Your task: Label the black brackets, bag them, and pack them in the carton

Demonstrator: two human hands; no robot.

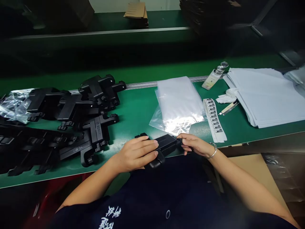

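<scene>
At the front edge of the green table I hold a black plastic housing [166, 143] with side arms. My left hand [137, 154] is closed over its left part, fingers lying across the top. My right hand [194, 145], with a bangle at the wrist, pinches the knob-like right end of the same housing. Similar black housings [96, 130] are heaped to the left, one marked BOSCH. Just beyond my hands lies a stack of clear plastic bags [178, 98]. A strip of printed labels [213, 121] rests beyond my right hand. The housing's underside is hidden.
A bottle with a metal cap [213, 78] stands near the back rail. A utility knife [228, 107] and crumpled tissue [227, 96] lie beside a stack of white sheets [269, 95]. Crumpled plastic [16, 105] is at far left. Folded cardboard [135, 11] sits on the shelf.
</scene>
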